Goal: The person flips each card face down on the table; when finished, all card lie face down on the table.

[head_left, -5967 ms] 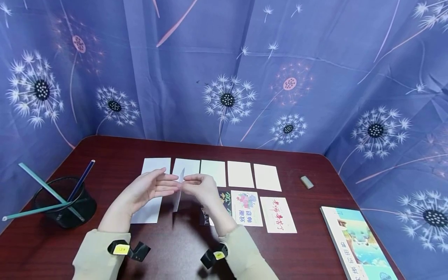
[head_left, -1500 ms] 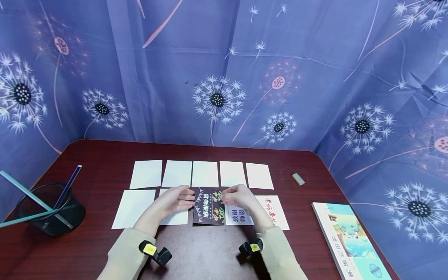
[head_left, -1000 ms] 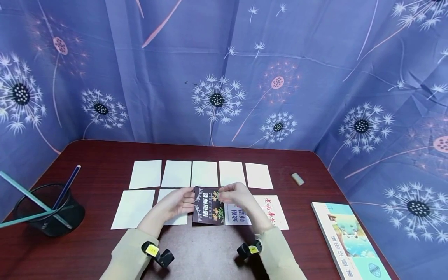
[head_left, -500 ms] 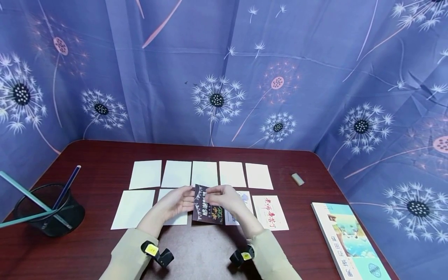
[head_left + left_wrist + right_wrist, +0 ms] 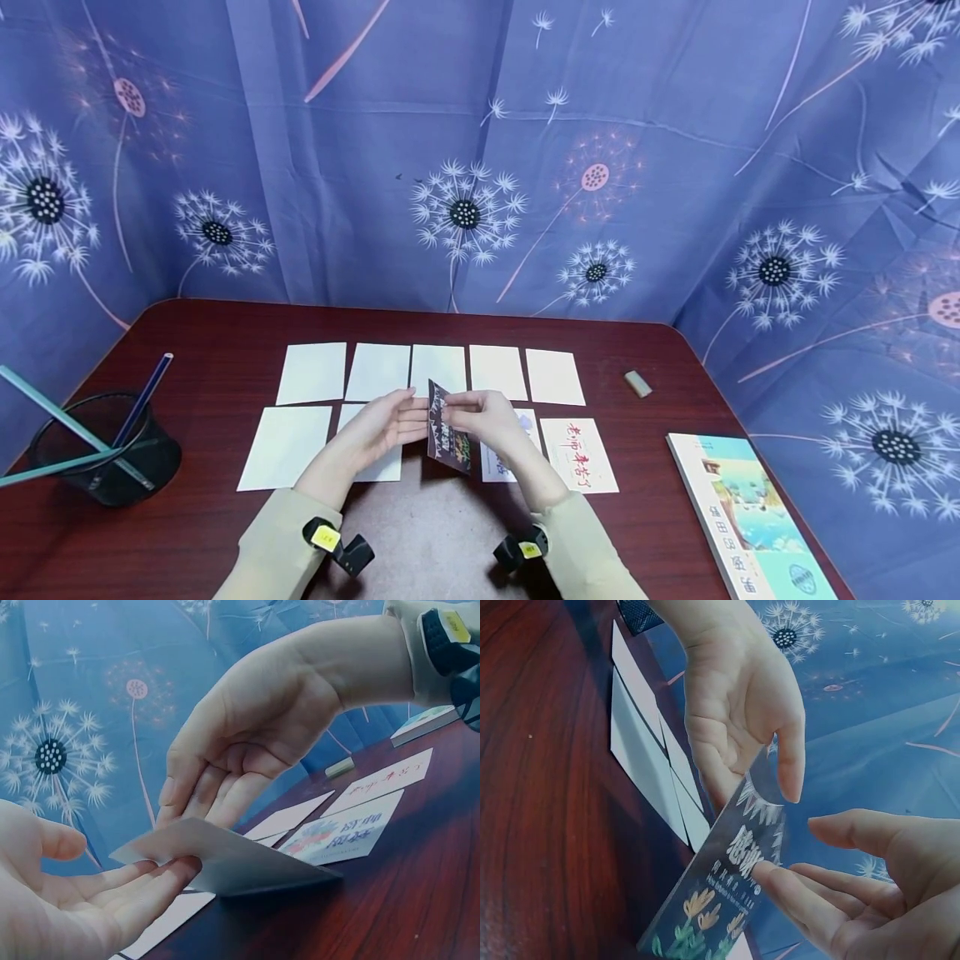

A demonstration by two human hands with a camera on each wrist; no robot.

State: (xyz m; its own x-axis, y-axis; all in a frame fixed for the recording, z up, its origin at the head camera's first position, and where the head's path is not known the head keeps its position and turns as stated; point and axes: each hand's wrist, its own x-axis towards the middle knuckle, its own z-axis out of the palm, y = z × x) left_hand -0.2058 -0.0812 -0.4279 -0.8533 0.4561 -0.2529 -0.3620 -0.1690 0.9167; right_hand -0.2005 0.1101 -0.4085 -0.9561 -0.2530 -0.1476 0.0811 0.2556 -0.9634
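A black card (image 5: 450, 442) with white lettering and painted flowers stands tilted between the two hands, its far-left edge raised and its near edge low over the table. My left hand (image 5: 386, 425) has its fingers straight against the card's plain back (image 5: 232, 862), thumb apart from it in the left wrist view. My right hand (image 5: 491, 425) touches the printed face (image 5: 720, 900) with its fingertips; its thumb stands off the card in the right wrist view. Partly behind the right hand lies a card with blue lettering (image 5: 498, 467). A white card (image 5: 382, 471) lies partly under the left hand.
Several blank white cards (image 5: 438, 372) form a back row. In the front row are a white card (image 5: 283, 450) and a red-lettered card (image 5: 579, 454). A black mesh pen cup (image 5: 112, 483) holds pencils at left. An eraser (image 5: 638, 384) and a book (image 5: 750, 517) lie at right.
The hands held another card upright further left; it now lies white side up. The black card, flat a second ago, has tilted up as the right hand moved left onto its face.
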